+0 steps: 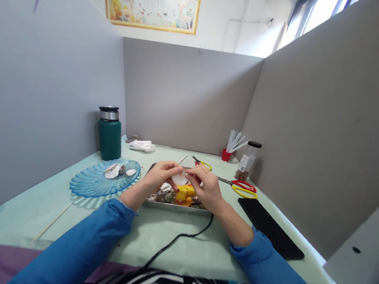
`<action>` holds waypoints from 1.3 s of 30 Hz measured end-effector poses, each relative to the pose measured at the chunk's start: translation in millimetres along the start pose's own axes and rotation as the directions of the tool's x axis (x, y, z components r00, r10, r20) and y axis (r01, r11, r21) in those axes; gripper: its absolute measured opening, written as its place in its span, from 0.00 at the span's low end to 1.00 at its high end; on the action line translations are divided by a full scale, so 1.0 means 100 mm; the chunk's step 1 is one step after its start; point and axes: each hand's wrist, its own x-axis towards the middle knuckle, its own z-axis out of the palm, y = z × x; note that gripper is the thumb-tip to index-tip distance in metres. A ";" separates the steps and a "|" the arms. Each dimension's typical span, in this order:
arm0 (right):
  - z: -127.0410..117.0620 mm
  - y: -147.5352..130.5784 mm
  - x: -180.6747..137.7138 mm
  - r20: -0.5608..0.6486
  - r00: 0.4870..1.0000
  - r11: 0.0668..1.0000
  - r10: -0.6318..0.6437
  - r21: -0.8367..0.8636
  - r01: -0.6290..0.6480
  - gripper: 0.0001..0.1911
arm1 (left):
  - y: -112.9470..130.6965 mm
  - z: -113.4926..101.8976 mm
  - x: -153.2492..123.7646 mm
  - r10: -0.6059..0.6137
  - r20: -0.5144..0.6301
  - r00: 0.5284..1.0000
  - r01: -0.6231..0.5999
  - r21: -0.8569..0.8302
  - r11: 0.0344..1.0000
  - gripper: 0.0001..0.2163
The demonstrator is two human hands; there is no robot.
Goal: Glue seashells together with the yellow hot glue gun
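Over a metal tray (176, 207), my left hand (162, 175) and my right hand (206, 186) meet almost fingertip to fingertip. A white shell (180, 179) shows between them, pinched by my left fingers. My right thumb and fingers are also closed at the shell's upper edge; what they hold, if anything, is too small to make out. Below the hands, a yellow glue gun (184, 194) lies in the tray among small shells and pebbles (164, 196). Its black cord (180, 235) runs over the tray's front edge toward me.
Left are a blue glass plate (86, 183) with several shells, a green bottle (109, 136) and a thin stick (53, 219). Right are red-yellow scissors (243, 187), a black phone-like slab (270, 228), a jar (248, 161) and a red cup (226, 155) of white sticks. Smaller scissors (202, 163) lie behind.
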 end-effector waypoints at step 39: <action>0.02 0.01 -0.01 -0.020 1.000 1.000 0.004 -0.020 -0.004 0.05 | 0.00 0.02 -0.02 0.036 0.031 0.999 -0.039 0.071 0.997 0.15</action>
